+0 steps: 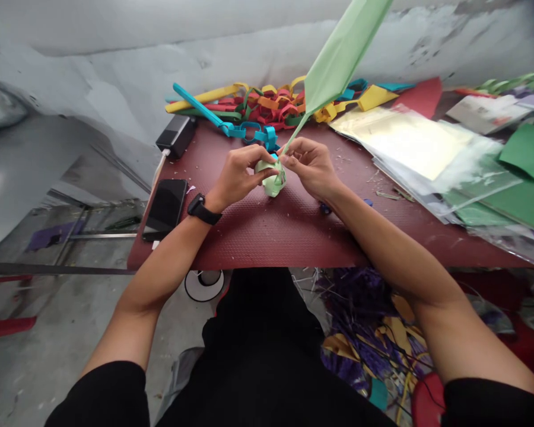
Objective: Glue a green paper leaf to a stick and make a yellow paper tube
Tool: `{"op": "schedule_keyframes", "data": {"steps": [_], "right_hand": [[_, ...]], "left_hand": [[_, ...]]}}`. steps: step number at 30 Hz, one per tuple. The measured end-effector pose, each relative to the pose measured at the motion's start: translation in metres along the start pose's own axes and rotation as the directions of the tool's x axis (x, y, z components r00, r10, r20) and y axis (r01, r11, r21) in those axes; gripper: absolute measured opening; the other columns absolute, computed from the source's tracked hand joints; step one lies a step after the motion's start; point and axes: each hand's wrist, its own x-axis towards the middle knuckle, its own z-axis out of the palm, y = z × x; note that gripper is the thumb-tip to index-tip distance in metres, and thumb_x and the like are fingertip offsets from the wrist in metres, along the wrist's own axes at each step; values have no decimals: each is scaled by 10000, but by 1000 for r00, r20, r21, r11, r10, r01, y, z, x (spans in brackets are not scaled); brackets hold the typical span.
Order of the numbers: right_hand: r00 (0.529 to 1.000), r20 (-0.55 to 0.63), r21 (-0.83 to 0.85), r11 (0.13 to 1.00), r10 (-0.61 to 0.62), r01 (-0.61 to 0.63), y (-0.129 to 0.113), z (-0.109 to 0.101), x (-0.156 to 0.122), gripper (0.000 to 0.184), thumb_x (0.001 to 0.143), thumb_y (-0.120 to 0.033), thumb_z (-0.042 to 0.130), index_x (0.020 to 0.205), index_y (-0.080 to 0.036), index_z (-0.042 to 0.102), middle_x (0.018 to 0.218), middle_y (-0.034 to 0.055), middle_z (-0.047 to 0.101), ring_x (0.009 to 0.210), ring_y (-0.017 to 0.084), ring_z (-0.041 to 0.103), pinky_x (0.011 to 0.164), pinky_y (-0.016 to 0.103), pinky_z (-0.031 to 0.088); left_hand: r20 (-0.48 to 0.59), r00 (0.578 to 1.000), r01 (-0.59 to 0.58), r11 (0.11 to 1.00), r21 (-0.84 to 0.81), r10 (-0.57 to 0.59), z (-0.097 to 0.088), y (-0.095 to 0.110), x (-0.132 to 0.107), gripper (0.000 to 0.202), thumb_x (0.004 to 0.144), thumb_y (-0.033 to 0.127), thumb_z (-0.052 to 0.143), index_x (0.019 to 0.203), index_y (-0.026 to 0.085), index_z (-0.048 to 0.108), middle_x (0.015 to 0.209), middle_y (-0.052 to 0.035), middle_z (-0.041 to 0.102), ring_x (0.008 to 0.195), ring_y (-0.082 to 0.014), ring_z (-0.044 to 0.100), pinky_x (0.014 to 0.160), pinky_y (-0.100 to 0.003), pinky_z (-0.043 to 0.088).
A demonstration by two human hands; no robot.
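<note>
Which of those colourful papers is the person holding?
The pale green paper, held by the left hand and right hand, its broad end standing above them; the multicoloured paper chains lie on the table beyond.

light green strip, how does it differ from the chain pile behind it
The light green strip is one pale colour; the chain pile mixes red, orange, yellow, green and blue. The left hand and right hand hold the light green strip; the chain pile lies on the table. Both look like paper.
</note>
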Motion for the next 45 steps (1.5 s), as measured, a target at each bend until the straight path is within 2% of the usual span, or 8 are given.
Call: {"op": "schedule_keyframes", "data": {"steps": [5, 10, 13, 21, 27, 35, 40, 45], "right_hand": [[1000, 11, -4, 1000, -4, 5, -4, -2, 1, 710, 678, -948, 848, 866, -286, 673, 950, 30, 737, 854, 202, 638, 785, 398, 554], [998, 15, 19, 998, -61, 61, -4, -3, 0, 616, 737, -859, 886, 895, -289, 715, 933, 22, 734, 844, 196, 641, 803, 401, 548], [996, -9, 14, 996, -86, 86, 0, -3, 0, 583, 768, -827, 888, 878, -286, 702, 927, 21, 715, 858, 198, 643, 823, 405, 551], [999, -27, -8, 999, -37, 37, 2, -4, 1, 635, 687, -864, 909, 860, -298, 680, 918, 21, 691, 837, 209, 616, 821, 428, 559], [999, -10, -33, 999, -37, 36, 4, -4, 1, 687, 689, -944, 845, 942, -315, 730, 867, 4, 673, 794, 200, 610, 795, 425, 569], [1000, 7, 47, 999, 12, -12, 2, -7, -1, 559, 687, -783, 964, 918, -305, 789, 887, 1, 736, 809, 186, 661, 780, 386, 588], [989, 104, 11, 995, 101, -103, -8, -16, -1, 552, 668, -715, 1001, 934, -279, 794, 920, 15, 789, 892, 214, 720, 863, 421, 633], [977, 162, -217, 971, 141, -105, -19, -44, -8, 382, 793, -544, 969, 1004, -258, 828, 886, 35, 776, 843, 218, 692, 819, 443, 628]], "left_hand": [[27, 999, -33, 997, 70, 31, -5, 7, 2, 578, 939, 805, 736, 871, 231, 712, 810, -28, 677, 687, -149, 589, 632, -318, 488], [38, 999, 2, 999, -40, 0, -1, 7, -1, 500, 966, 735, 763, 1006, 238, 720, 911, -21, 714, 701, -135, 618, 629, -301, 520], [47, 999, -6, 996, -85, 10, 2, 4, -1, 442, 977, 684, 784, 1087, 258, 739, 967, -20, 733, 747, -144, 646, 664, -308, 531], [51, 998, -40, 999, 37, 38, -2, 6, 1, 345, 1025, 621, 750, 1067, 280, 784, 963, -41, 757, 827, -192, 654, 791, -368, 532], [61, 998, -27, 997, 67, 23, -5, 6, 3, 132, 983, 372, 839, 962, 264, 766, 948, -29, 780, 869, -207, 695, 844, -383, 552], [108, 993, -55, 997, 61, 48, -12, 10, 6, 98, 988, 334, 813, 962, 254, 761, 910, -17, 784, 779, -175, 659, 754, -344, 518], [120, 992, -40, 997, 60, 32, -12, 8, 6, 113, 958, 350, 827, 940, 252, 776, 840, -5, 755, 718, -161, 608, 719, -337, 485], [128, 991, -33, 998, 49, 26, -11, 4, 6, 95, 935, 332, 831, 935, 252, 780, 817, -7, 744, 711, -164, 607, 714, -338, 478]]}}
